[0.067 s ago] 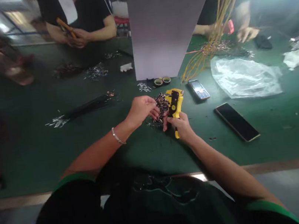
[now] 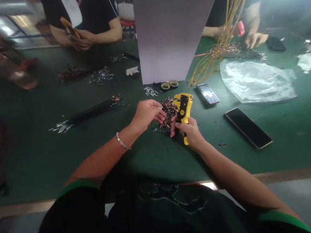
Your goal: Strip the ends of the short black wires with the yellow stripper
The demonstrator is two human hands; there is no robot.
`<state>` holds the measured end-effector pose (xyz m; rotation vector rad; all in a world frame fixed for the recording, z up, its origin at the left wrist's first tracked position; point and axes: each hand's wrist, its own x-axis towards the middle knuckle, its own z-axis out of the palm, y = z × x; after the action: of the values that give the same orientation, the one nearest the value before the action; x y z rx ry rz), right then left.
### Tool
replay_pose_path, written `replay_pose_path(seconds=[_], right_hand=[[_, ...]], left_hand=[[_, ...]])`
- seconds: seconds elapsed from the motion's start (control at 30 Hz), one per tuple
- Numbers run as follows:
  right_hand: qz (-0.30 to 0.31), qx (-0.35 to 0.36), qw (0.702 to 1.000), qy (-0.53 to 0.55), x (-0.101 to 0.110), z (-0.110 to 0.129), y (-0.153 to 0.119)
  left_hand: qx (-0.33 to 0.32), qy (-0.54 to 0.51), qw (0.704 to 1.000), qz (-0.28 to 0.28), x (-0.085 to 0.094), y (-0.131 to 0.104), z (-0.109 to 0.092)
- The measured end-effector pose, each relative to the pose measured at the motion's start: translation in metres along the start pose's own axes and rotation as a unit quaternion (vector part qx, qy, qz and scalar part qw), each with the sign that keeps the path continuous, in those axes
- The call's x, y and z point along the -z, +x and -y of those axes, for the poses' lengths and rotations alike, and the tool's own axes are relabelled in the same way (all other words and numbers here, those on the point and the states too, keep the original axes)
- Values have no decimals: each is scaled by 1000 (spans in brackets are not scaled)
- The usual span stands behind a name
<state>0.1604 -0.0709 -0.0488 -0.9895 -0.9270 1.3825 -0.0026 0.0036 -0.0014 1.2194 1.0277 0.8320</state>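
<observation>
My right hand is wrapped round a yellow and black wire stripper, whose head points away from me. Just left of the tool lies a dense heap of short dark wires with coppery ends. Over the near left side of this heap is my left hand, its fingers curled and the tips close together. Whatever those fingertips pinch is too small to make out. A few fingers of the right hand reach to the heap's edge.
A keypad phone, a dark smartphone and a clear plastic bag lie to the right. Ahead stand a pale panel and two tape rolls. A black wire bundle lies left. Co-workers' hands work across the table.
The whole view has shifted slightly. My hands and the wire stripper keep nearly the same places at the heap. Across the table, a co-worker's orange-handled tool has turned a little.
</observation>
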Motion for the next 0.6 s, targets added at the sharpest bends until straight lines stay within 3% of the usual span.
replay_pose_path(seconds=[0.17, 0.37, 0.5, 0.6], right_hand=[[33, -12, 999, 8, 6, 2, 0], [37, -22, 999, 5, 5, 4, 2], [44, -25, 999, 14, 6, 5, 2], [46, -26, 998, 18, 7, 5, 2]], left_hand=[[12, 24, 999, -18, 10, 19, 0], [3, 113, 991, -65, 21, 73, 2], [-25, 265, 959, -96, 28, 113, 4], [-26, 308, 945, -105, 41, 129, 3]])
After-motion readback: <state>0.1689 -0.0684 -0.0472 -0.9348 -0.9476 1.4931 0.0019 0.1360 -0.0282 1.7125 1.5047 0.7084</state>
